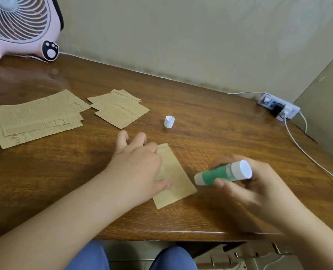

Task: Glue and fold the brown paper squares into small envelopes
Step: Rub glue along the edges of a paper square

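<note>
Folded brown paper [173, 180] pressed flat by left hand [140, 162], left part hidden beneath it; uncapped glue stick [222, 173] gripped by right hand [247, 184], tip blurred; white cap [169, 121] stood farther back

Fan [17, 26] cut off by frame edge; paper print illegible.

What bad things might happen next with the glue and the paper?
1. The white cap stands apart on the table, so the glue stick in the right hand may dry out if the cap stays off for long.
2. The left hand lies flat on the folded paper; wet glue might smear onto its fingers.
3. The pink fan is near the loose paper stacks; if running, it might scatter them.
</note>
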